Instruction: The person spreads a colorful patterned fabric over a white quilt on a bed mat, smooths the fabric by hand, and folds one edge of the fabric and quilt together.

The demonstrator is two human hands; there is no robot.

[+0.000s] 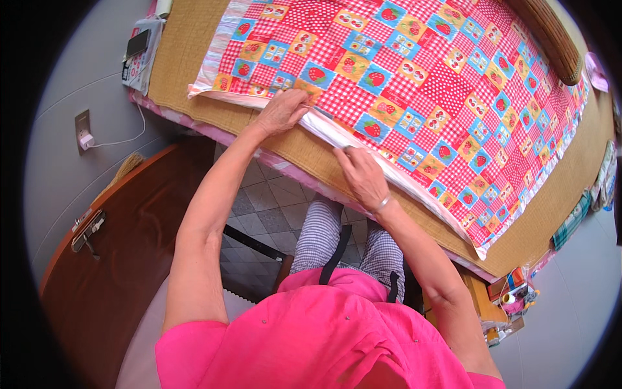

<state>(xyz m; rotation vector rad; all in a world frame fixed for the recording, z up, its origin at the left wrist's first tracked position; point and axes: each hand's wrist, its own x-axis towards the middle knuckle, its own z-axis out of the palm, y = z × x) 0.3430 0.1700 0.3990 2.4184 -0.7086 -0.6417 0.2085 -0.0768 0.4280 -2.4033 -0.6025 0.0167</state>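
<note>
A quilt (pixel 413 97) printed with red gingham, strawberries and cherries is spread over a woven tan mat (pixel 291 150). Along its near side runs a pale striped border (pixel 413 183), folded up over the edge. My left hand (pixel 285 111) grips this border, its thumb and fingers closing on the cloth. Farther right, my right hand (pixel 362 176) is at the same border with its fingers curled and the thumb near the forefinger. A small dark thing shows at those fingertips, too small to make out. Whether they pinch the cloth is hidden.
A curved wooden piece (pixel 551 41) hangs over the quilt's far right. At the left, a phone (pixel 138 43) lies on a packet by the mat's edge. A dark wooden headboard-like panel (pixel 131 209) stands at my left. Thread and small items (pixel 515 299) sit on a wooden stand at right.
</note>
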